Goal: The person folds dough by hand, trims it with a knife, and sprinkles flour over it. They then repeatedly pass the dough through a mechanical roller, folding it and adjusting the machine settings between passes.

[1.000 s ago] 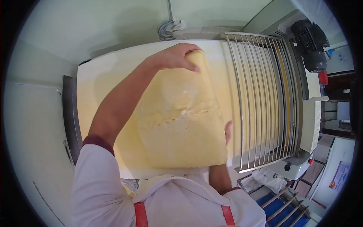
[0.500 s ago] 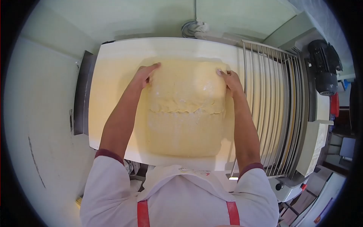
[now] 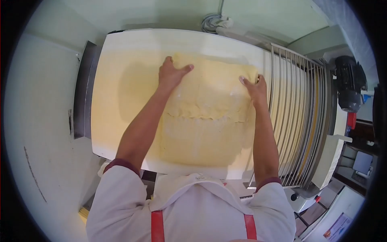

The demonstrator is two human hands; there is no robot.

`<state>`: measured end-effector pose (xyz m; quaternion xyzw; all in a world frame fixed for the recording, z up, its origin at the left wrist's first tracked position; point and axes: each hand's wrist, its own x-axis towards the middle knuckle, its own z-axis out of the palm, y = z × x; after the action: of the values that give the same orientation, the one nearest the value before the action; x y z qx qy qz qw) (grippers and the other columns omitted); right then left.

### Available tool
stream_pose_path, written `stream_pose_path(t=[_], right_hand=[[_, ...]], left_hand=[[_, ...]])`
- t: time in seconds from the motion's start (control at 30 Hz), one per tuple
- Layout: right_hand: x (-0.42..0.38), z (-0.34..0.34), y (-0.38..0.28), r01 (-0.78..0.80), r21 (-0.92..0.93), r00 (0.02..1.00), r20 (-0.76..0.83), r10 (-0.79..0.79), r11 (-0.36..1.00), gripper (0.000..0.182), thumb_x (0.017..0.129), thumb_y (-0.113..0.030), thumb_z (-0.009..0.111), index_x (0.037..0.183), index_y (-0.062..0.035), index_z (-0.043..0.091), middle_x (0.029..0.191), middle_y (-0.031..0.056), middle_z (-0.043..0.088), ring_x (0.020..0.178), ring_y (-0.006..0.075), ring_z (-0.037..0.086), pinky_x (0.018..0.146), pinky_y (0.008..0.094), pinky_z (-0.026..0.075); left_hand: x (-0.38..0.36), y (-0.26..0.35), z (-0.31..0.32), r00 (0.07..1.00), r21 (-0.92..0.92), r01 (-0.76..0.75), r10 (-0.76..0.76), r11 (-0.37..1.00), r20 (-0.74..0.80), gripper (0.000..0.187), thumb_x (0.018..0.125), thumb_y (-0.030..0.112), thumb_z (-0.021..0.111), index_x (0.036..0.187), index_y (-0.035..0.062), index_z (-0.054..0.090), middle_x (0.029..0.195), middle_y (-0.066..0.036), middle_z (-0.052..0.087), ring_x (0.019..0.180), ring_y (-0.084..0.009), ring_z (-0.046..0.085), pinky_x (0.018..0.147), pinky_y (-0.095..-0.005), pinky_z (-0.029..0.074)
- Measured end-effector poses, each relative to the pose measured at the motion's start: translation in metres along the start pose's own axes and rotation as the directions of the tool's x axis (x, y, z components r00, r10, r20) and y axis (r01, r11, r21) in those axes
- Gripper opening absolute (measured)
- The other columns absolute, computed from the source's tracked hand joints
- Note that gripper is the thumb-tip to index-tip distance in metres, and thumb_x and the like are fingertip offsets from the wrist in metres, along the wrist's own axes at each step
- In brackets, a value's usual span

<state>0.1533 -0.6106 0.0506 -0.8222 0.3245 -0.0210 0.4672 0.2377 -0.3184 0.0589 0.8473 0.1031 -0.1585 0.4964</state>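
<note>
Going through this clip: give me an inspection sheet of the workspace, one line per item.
Surface: white table with a yellowish cast; runs on under a metal grille on the right.
Job's things: one pale yellow dough slab, with a ragged seam across its middle and whitish patches.
Clutter: nothing seen on the table around the dough.
Hands: left hand holds the far left corner, thumb on top; right hand holds the far right corner.
Cables: a grey coil beyond the table's far edge; none seen on the table.
Surroundings: dark motor past the grille; pale wall, with dark marks, on the left.
</note>
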Motion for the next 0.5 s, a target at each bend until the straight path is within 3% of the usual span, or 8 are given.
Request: stream_pose_path(t=[0.07, 0.1, 0.17, 0.23, 0.27, 0.3, 0.4, 0.5], right_hand=[[0.008, 0.01, 0.001, -0.01, -0.007, 1.0, -0.025, 0.01, 1.0, 0.075, 0.07, -0.028, 0.083, 0.123, 0.0071, 0.042, 0.113, 0.0223, 0.06, 0.098, 0.0295, 0.063, 0.083, 0.0354, 0.051], [0.009, 0.017, -0.004, 0.176, -0.144, 0.977, -0.097, -0.191, 0.974, 0.078, 0.073, -0.024, 0.08, 0.13, 0.0068, 0.037, 0.124, 0.0228, 0.053, 0.112, 0.0317, 0.056, 0.095, 0.0392, 0.045], [0.01, 0.032, -0.01, 0.445, -0.503, 0.852, -0.018, -0.524, 0.741, 0.084, 0.078, -0.03, 0.075, 0.138, 0.0066, 0.03, 0.14, 0.0252, 0.039, 0.131, 0.0343, 0.038, 0.11, 0.0429, 0.028], [-0.013, 0.101, -0.055, 0.443, -0.552, 0.887, 0.158, -0.433, 0.707, 0.088, 0.087, -0.045, 0.059, 0.147, 0.0021, 0.016, 0.153, 0.023, 0.017, 0.145, 0.035, 0.009, 0.117, 0.0466, 0.006], [-0.021, 0.133, -0.077, 0.533, -0.55, 0.842, 0.266, -0.47, 0.643, 0.086, 0.088, -0.046, 0.056, 0.148, 0.0002, 0.016, 0.155, 0.0205, 0.014, 0.145, 0.0348, 0.008, 0.116, 0.0507, 0.006], [-0.027, 0.16, -0.093, 0.62, -0.583, 0.772, 0.334, -0.54, 0.525, 0.082, 0.09, -0.047, 0.051, 0.148, -0.0006, 0.016, 0.156, 0.0195, 0.013, 0.145, 0.0348, 0.008, 0.115, 0.0539, 0.004], [-0.03, 0.201, -0.115, 0.638, -0.588, 0.755, 0.351, -0.554, 0.497, 0.075, 0.092, -0.043, 0.045, 0.148, -0.0006, 0.019, 0.154, 0.0213, 0.018, 0.145, 0.0359, 0.01, 0.115, 0.056, 0.004], [-0.033, 0.201, -0.117, 0.653, -0.572, 0.743, 0.356, -0.567, 0.497, 0.072, 0.093, -0.041, 0.042, 0.148, -0.0009, 0.018, 0.153, 0.0225, 0.019, 0.144, 0.0367, 0.01, 0.114, 0.0567, 0.003]], left_hand=[[0.024, -0.014, 0.002, 0.997, 0.07, 0.042, -0.037, 0.997, -0.069, 0.075, 0.069, 0.037, 0.082, 0.124, -0.0028, 0.051, 0.117, -0.019, 0.061, 0.107, -0.0322, 0.06, 0.091, -0.0371, 0.049], [0.028, -0.019, -0.004, 0.997, 0.078, -0.059, 0.063, 0.995, -0.047, 0.073, 0.073, 0.036, 0.079, 0.127, -0.0019, 0.05, 0.12, -0.018, 0.06, 0.109, -0.0301, 0.059, 0.092, -0.0356, 0.048], [0.024, -0.035, -0.011, 0.967, 0.098, -0.255, 0.255, 0.962, 0.02, 0.068, 0.081, 0.034, 0.073, 0.133, -0.0003, 0.046, 0.124, -0.016, 0.058, 0.111, -0.0259, 0.058, 0.093, -0.0326, 0.047], [0.026, -0.055, -0.006, 0.952, -0.471, -0.214, 0.29, 0.856, 0.094, 0.061, 0.09, 0.029, 0.062, 0.14, 0.0024, 0.04, 0.13, -0.013, 0.053, 0.115, -0.0211, 0.054, 0.096, -0.0298, 0.044], [0.023, -0.064, -0.002, 0.942, -0.705, -0.133, 0.311, 0.696, 0.129, 0.057, 0.094, 0.026, 0.057, 0.143, 0.0037, 0.037, 0.133, -0.012, 0.051, 0.117, -0.0187, 0.052, 0.097, -0.0285, 0.043], [0.018, -0.065, -0.003, 0.957, -0.705, -0.072, 0.248, 0.706, 0.15, 0.054, 0.097, 0.023, 0.052, 0.144, 0.0041, 0.034, 0.131, -0.009, 0.051, 0.118, -0.0173, 0.049, 0.1, -0.0287, 0.039], [0.019, -0.058, -0.006, 0.977, -0.759, 0.031, 0.14, 0.65, 0.16, 0.048, 0.102, 0.018, 0.042, 0.147, 0.0049, 0.03, 0.126, -0.004, 0.05, 0.12, -0.014, 0.044, 0.106, -0.0284, 0.031], [0.018, -0.062, 0.003, 0.979, -0.847, 0.007, 0.171, 0.531, 0.115, 0.051, 0.103, 0.022, 0.041, 0.149, 0.0052, 0.025, 0.128, -0.003, 0.048, 0.12, -0.0127, 0.042, 0.107, -0.0264, 0.029]])
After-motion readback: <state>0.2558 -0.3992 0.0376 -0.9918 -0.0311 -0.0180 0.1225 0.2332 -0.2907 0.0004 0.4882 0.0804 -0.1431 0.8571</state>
